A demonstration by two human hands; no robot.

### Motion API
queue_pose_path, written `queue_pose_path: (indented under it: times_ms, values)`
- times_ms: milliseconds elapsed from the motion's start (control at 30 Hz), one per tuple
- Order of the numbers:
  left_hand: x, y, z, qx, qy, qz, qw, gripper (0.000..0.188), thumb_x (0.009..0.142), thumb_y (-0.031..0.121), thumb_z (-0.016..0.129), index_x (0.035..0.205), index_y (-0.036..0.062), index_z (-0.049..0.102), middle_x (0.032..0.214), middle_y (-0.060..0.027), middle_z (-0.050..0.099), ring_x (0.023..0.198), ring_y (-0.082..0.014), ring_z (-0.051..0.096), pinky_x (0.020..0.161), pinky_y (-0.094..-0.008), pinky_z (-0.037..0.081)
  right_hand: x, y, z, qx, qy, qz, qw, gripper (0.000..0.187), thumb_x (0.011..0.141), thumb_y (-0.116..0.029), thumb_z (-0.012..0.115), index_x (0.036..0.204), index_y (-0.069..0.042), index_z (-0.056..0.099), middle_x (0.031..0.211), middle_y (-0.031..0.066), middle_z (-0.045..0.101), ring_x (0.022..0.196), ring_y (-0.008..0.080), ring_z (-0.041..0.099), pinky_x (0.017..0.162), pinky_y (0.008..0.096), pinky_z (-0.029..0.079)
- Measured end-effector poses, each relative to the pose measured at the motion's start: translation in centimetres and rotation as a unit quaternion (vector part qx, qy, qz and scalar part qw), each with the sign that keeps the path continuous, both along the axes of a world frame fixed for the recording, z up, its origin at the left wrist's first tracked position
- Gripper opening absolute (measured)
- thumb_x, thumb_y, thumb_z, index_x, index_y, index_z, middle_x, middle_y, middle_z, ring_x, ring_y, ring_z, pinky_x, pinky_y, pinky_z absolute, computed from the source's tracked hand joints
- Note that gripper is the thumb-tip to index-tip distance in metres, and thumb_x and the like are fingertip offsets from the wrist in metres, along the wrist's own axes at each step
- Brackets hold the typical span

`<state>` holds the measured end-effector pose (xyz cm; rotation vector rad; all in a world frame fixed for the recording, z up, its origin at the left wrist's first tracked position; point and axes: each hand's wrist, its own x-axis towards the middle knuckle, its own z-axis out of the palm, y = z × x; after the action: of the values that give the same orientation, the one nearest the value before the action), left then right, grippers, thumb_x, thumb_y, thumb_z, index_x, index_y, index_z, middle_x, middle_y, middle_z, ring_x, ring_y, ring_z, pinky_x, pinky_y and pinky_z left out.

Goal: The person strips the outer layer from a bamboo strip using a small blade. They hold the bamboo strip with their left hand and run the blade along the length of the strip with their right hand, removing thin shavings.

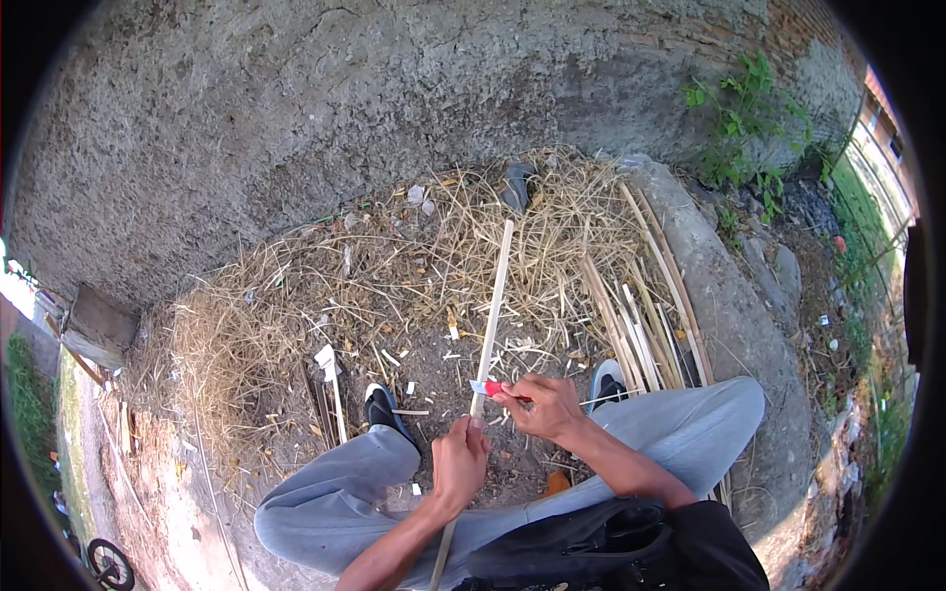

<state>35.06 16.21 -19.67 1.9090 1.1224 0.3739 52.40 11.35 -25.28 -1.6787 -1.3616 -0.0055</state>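
Observation:
My left hand (460,463) is closed round a long, pale bamboo strip (496,295) that runs from my lap out toward the wall. Just beyond it, my right hand (542,405) grips the red handle of a utility knife (501,391). The knife's short blade lies across the strip, a little past my left thumb. The strip's lower end shows again below my left wrist, over my leg.
Several more strips (645,335) lie in a bundle by my right foot. Dry straw (232,345) and pale shavings cover the ground between my shoes. A rough wall (325,118) rises ahead, with a dark shoe-like object (516,186) at its base. A concrete ledge (734,325) borders the right.

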Motion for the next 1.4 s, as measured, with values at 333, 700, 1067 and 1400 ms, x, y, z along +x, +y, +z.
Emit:
queue_pose_path:
  times_ms: [333,700,1067,1400]
  values:
    - [-0.4,-0.1,-0.9,0.004,-0.037,-0.002,0.999,0.025,0.1,0.014,0.044,0.089,-0.0022,0.06,0.062,-0.0128,0.063,0.055,-0.0257,0.065,0.055,-0.0373,0.049,0.1,0.0,1.0,0.0,-0.01,0.013,1.0,0.021,0.082,-0.025,0.077,0.072,-0.008,0.069,0.062,0.0048,0.063,0.049,0.0236,0.062,0.042,0.0345,0.046]
    - [-0.4,-1.1,0.1,-0.013,-0.024,0.0,1.0,0.027,0.101,0.017,0.045,0.094,-0.0032,0.062,0.061,-0.0094,0.062,0.053,-0.0156,0.061,0.052,-0.0319,0.048,0.9,0.2,-0.3,0.003,0.02,0.004,1.0,0.024,0.082,-0.033,0.076,0.075,-0.011,0.07,0.067,0.0048,0.068,0.048,0.0241,0.063,0.042,0.0358,0.048]
    - [-1.0,-2.4,-0.2,-0.028,-0.003,-0.02,0.999,0.027,0.101,0.017,0.046,0.091,-0.0021,0.063,0.061,-0.0085,0.062,0.052,-0.0157,0.06,0.052,-0.0319,0.047,3.3,0.7,-1.0,0.014,0.049,-0.028,0.998,0.027,0.083,-0.031,0.077,0.075,-0.006,0.068,0.064,0.0093,0.065,0.055,0.0266,0.064,0.049,0.0357,0.05]
    - [-3.3,-4.8,-1.7,-0.078,-0.012,-0.072,0.994,0.027,0.101,0.018,0.047,0.092,-0.0018,0.064,0.061,-0.0059,0.064,0.048,-0.0115,0.055,0.049,-0.0303,0.044,12.9,0.4,-3.1,-0.111,0.113,-0.208,0.965,0.032,0.086,-0.037,0.073,0.077,-0.007,0.066,0.064,0.0123,0.065,0.06,0.0311,0.065,0.056,0.0406,0.049]
